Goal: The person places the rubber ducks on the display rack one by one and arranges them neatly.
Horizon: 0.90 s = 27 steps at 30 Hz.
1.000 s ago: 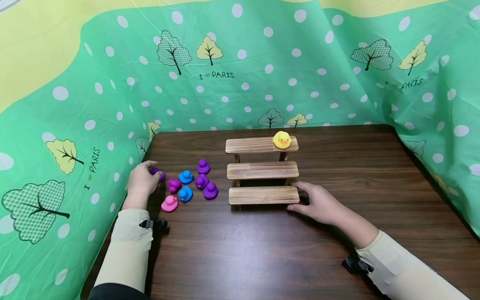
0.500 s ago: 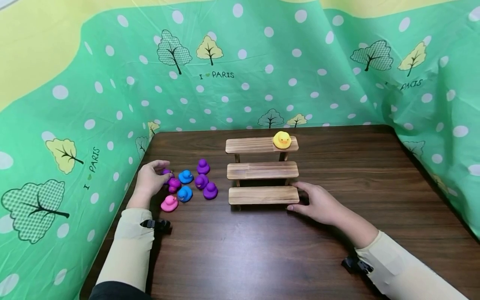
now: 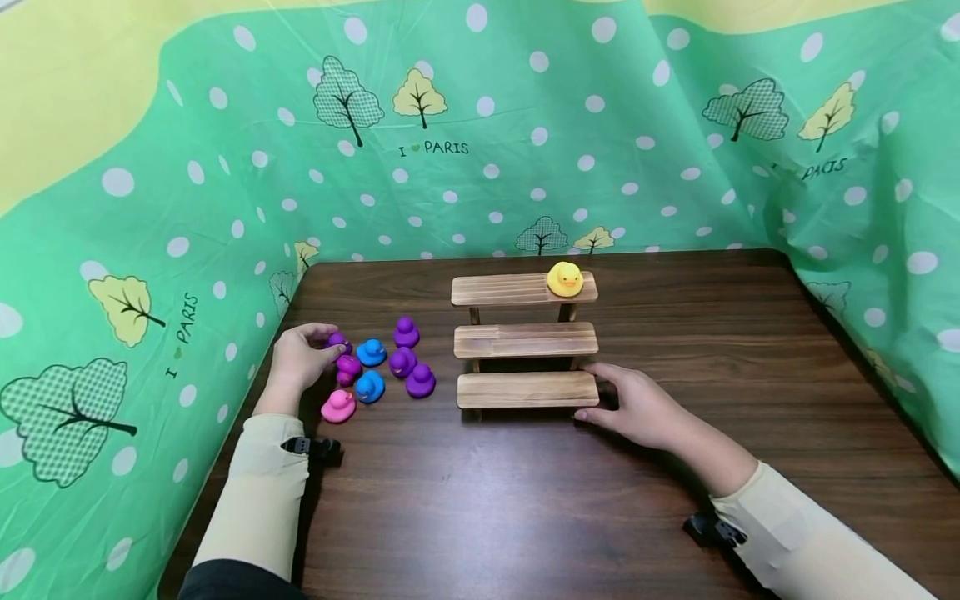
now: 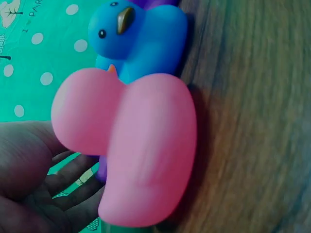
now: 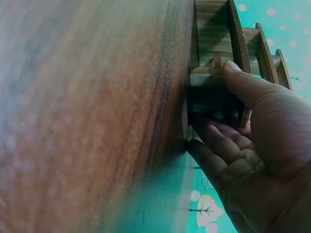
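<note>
My left hand (image 3: 296,362) is at the left side of the duck group, thumb and fingers around a purple rubber duck (image 3: 339,342). In the left wrist view, a pink duck (image 4: 150,150) and a blue duck (image 4: 150,39) hide most of that purple duck. With thumb in front and fingers behind, my right hand (image 3: 637,408) grips the right end of the lowest step of a three-tier wooden stand (image 3: 525,390). The right wrist view shows the thumb (image 5: 238,77) against the stand's edge. A yellow duck (image 3: 565,280) sits on the top step, at its right end.
Between left hand and stand are a magenta duck (image 3: 348,369), two blue ducks and several purple ducks (image 3: 406,333). The pink duck stands nearest the front. A green dotted cloth (image 3: 487,167) walls the dark wooden table (image 3: 480,500) behind and at both sides.
My left hand has moved right with the purple duck, bringing it beside the magenta and blue ducks. The right hand and the stand have stayed where they were.
</note>
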### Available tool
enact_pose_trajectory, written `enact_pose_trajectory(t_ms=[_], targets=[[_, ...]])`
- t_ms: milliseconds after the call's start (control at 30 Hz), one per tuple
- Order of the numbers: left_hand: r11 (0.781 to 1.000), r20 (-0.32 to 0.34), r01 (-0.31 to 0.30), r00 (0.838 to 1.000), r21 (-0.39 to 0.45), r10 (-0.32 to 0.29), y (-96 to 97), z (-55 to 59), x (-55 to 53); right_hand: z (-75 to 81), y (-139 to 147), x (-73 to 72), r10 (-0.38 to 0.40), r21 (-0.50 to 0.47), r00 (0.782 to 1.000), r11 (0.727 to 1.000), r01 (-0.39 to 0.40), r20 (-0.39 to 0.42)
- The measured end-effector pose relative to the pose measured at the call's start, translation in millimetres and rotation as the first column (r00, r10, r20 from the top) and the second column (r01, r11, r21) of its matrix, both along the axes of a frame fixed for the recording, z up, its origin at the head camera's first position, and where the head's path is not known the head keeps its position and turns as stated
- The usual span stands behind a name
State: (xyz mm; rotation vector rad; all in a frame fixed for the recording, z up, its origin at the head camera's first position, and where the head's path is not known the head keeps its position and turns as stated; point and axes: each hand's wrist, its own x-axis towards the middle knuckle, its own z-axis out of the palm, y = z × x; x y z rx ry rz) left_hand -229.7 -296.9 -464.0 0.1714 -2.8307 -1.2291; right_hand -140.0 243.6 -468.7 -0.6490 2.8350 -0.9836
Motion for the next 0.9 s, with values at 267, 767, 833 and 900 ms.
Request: enact_pose_trajectory(t_ms=[267, 767, 833, 900], targets=[[0.999, -0.027, -0.037, 0.999, -0.036, 0.036, 4.2, -1.8, -1.5, 0.5, -1, 0.0, 0.005, -0.014, 1.0, 1.0, -0.005, 0.006], [0.997, -0.123, -0.063, 0.99, 0.049, 0.069, 8.4, 3.1, -1.6, -0.2, -2, -0.7, 0.004, -0.019, 1.0, 1.0, -0.004, 0.009], [0.996, -0.167, -0.045, 0.984, 0.077, 0.057, 11.7, 8.6, -1.7, 0.0, -2, -0.5, 0.003, -0.02, 1.0, 1.0, -0.003, 0.008], [0.993, -0.207, -0.018, 0.977, 0.116, 0.042, 16.9, 15.8, -1.4, 0.3, -2, -0.1, 0.003, -0.024, 1.0, 1.0, -0.003, 0.013]])
